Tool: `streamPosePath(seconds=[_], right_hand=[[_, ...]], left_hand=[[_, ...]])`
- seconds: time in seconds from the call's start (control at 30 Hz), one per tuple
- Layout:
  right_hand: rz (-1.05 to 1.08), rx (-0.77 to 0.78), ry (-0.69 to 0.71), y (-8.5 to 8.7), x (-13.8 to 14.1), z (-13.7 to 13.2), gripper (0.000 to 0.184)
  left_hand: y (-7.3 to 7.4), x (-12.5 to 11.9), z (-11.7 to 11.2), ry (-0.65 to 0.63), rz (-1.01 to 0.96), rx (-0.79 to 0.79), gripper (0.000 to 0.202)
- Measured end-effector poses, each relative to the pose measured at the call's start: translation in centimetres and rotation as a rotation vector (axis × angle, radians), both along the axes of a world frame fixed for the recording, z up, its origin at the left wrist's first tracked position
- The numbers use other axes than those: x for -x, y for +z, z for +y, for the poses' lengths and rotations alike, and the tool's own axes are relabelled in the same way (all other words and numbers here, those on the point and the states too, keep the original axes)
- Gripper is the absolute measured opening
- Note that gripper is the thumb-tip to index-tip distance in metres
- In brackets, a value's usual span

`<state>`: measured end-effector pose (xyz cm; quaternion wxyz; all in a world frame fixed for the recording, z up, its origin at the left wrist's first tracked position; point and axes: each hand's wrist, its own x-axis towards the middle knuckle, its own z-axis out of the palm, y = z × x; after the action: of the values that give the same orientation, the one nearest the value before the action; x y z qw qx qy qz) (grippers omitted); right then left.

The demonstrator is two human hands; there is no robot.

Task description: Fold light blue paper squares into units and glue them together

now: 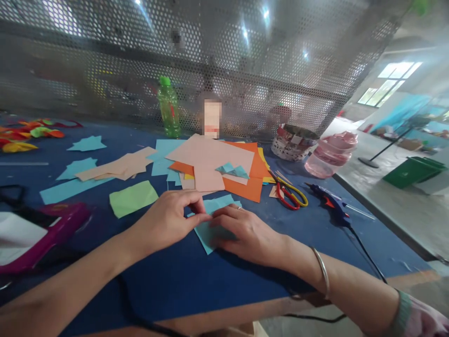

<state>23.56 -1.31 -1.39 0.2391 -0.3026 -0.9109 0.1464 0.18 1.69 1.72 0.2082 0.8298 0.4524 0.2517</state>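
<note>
The left hand (pixel 164 224) and right hand (pixel 249 234) are working together at the front of the blue work table (pixel 224 285), just beside one another. The left thumb and forefinger (pixel 198 209) are closed in a pinch at the edge of a light-blue paper sheet (pixel 206 241). The right hand lies flat and open across the sheet, its fingers (pixel 228 222) pressing it down and not clamped.

Assessment: the work appears to be a hand fold. Sound practice calls for squaring the paper edges before creasing, holding the sheet steady under the flat hand, and running the crease firmly from the pinched point. The left hand's grip should stay light enough not to buckle the paper.

The sheet lies on the table directly beneath both hands, angled to the table edge. It looks clean and untorn, though the hands hide much of it, so the crease cannot be assessed.

Nearby are a pale green paper square (pixel 133 199) to the left and a stack of orange and salmon card (pixel 210 161) ahead. Red-and-yellow-handled scissors (pixel 289 196) and a blue hot glue gun (pixel 331 206) lie to the right.
</note>
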Motion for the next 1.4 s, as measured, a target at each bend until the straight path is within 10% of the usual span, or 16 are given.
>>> streamPosePath(seconds=[0.47, 0.97, 1.4], right_hand=[[-0.222, -0.285, 0.156, 0.8, -0.9, 0.4, 0.024], [-0.354, -0.442, 0.133, 1.8, -0.1, -0.7, 0.028], [0.158, -0.259, -0.199, -0.4, -0.7, 1.6, 0.011]], left_hand=[[-1.4, 0.0, 0.3, -0.314, 0.077, 0.010, 0.014], [-1.6, 0.1, 0.5, -0.321, 0.100, -0.002, 0.023], [-1.0, 0.4, -0.7, -0.235, 0.034, -0.197, 0.050]])
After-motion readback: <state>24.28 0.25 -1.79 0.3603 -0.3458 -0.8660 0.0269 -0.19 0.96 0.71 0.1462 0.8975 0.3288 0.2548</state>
